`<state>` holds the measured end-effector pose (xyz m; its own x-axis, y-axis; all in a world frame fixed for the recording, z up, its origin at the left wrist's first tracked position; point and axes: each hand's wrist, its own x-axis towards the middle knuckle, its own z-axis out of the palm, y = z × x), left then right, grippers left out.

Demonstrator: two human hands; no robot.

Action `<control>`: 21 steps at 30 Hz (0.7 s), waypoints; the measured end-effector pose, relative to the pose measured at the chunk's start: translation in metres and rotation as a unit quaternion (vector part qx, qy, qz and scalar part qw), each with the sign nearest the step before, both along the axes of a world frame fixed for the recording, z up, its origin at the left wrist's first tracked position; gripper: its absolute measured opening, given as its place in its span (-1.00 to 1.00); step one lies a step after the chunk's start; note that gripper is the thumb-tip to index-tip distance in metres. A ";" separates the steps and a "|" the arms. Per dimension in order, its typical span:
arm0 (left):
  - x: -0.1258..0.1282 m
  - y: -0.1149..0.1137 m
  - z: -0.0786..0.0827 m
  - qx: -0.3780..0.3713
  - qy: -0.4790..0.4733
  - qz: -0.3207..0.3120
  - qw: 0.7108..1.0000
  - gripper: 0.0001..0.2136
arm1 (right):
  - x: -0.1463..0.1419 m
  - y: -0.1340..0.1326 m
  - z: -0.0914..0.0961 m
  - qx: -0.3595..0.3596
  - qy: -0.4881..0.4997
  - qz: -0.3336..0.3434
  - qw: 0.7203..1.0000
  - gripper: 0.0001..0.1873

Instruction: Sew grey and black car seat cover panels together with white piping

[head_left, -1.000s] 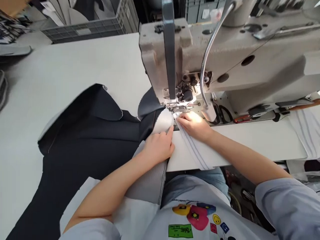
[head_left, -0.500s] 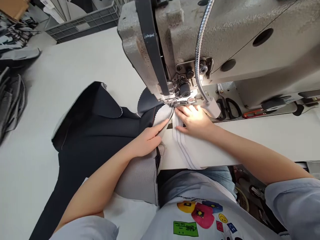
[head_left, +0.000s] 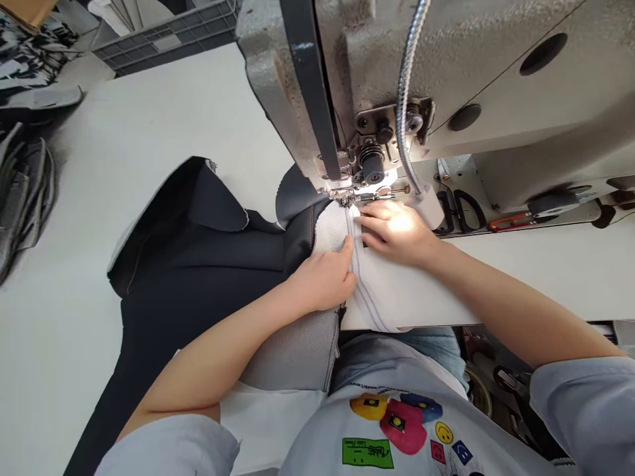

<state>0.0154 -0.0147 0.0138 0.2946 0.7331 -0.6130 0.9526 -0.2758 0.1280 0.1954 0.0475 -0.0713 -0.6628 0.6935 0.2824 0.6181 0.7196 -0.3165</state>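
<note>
A white tape with dark lengthwise lines runs from the presser foot of the sewing machine down to the table's front edge. Grey mesh fabric, joined to a dark garment piece, lies along its left side, with the upper end at the foot. My left hand rests on the mesh, index finger stretched out onto the tape and thumb apart; its other fingers are partly hidden. Just right of the foot, my right hand lies flat with fingertips at the tape's edge, under the lamp light.
Black-handled scissors and a red-handled tool lie under the machine arm. A flexible metal lamp neck hangs in front of the machine. A grey crate and heaped fabric pieces are at the left.
My left hand has moved right, bringing the mesh edge over against the tape. The gap between mesh and tape has closed. My right hand has shifted slightly right; the whole view has shifted a little.
</note>
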 end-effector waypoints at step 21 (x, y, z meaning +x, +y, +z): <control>-0.015 -0.004 -0.003 0.021 -0.073 0.010 0.997 -0.35 | -0.003 0.009 0.001 0.039 0.012 0.073 0.996 -0.64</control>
